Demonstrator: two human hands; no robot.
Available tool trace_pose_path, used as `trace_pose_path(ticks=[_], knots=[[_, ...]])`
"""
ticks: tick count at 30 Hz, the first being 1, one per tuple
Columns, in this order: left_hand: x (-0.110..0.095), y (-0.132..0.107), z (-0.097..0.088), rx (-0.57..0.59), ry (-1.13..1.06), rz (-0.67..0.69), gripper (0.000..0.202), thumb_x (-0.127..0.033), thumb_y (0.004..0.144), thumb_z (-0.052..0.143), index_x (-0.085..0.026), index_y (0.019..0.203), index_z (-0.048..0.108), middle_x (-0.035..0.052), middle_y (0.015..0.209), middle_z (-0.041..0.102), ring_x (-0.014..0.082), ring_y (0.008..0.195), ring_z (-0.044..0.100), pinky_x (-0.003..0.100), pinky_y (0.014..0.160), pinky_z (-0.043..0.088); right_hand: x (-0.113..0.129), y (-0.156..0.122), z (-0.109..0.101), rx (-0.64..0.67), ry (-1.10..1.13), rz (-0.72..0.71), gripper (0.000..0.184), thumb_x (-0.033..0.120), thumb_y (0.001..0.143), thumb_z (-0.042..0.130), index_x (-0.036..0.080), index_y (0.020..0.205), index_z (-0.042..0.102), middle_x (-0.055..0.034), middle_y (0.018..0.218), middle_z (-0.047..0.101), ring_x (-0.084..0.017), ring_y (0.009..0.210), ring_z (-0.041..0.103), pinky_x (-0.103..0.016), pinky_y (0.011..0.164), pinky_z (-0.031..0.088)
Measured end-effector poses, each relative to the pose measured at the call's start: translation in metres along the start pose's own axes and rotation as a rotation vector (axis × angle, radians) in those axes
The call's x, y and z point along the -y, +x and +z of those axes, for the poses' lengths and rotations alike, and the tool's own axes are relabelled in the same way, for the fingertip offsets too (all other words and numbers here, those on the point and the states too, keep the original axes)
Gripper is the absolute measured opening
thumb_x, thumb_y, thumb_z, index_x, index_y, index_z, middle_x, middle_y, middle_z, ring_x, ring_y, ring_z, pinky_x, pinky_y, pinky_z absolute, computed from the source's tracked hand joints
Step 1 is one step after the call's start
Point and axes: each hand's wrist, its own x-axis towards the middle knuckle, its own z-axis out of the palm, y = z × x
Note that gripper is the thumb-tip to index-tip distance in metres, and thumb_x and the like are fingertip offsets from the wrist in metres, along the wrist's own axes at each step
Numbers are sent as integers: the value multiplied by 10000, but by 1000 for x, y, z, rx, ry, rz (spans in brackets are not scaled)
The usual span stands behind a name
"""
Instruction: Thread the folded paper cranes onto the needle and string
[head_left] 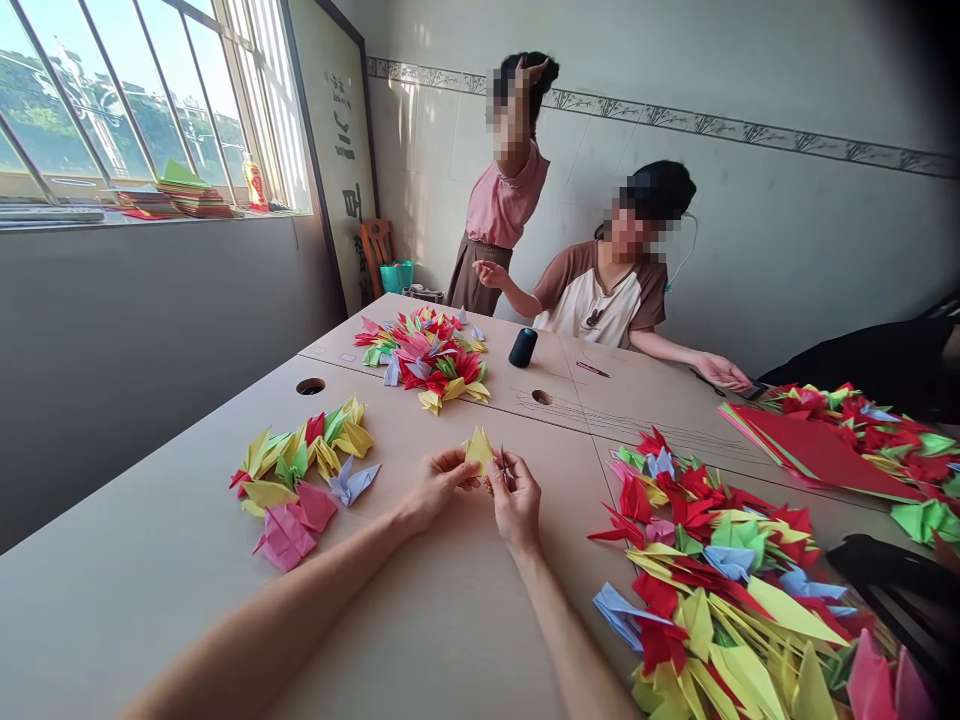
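A folded yellow paper crane (pixel 478 452) is pinched between my two hands over the near middle of the table. My left hand (pixel 447 474) is closed on its left side, thumb and fingertips together. On the other side, my right hand (pixel 517 500) presses its thumb at the crane's edge. A thin dark pointed tool (pixel 503 458) sticks up from the right fingers; its kind is too small to tell. Something small and orange-brown shows below the crane. To the left lies a curved row of folded paper cranes (pixel 307 450), yellow, green, red and pink, with a pale blue crane (pixel 352 483) beside it.
A large heap of coloured cranes (pixel 720 570) covers the right side; another pile (pixel 427 355) lies farther back. Red paper sheets (pixel 817 450), a dark thread spool (pixel 523 347) and loose threads lie across the table. A seated person (pixel 600 290) and a standing person (pixel 506 200) are beyond.
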Motion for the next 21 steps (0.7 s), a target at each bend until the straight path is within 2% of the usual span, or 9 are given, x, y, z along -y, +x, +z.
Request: trace_pose_path(ticks=[5,8,13,21], knots=[[4,0,2,-80,28,76,305,-418,724,657,-127,811,694,57,760,651,151,687,576,256,645,463,0,1,-1,0,-7,2,380,391,772,611,150,1065,580,-87,948,639,-141,680,609,-237,550,495],[1,-1,2,-61,49,94,293,-399,756,625,-146,881,705,70,865,678,169,752,600,264,669,479,3,1,-1,42,-28,19,335,397,768,614,146,989,594,-69,883,649,-134,645,597,-219,522,466],[-6,-6,3,-41,36,80,341,-384,826,520,-138,987,693,92,959,676,203,858,606,306,751,498,6,0,-1,35,-23,27,272,384,773,616,157,918,581,-22,739,642,-109,538,562,-206,487,425],[-1,-5,3,-92,31,73,317,-369,805,552,-125,951,693,106,970,667,221,883,605,316,761,505,3,1,-1,19,-73,3,291,405,773,609,157,922,587,-23,734,639,-116,549,567,-210,490,437]])
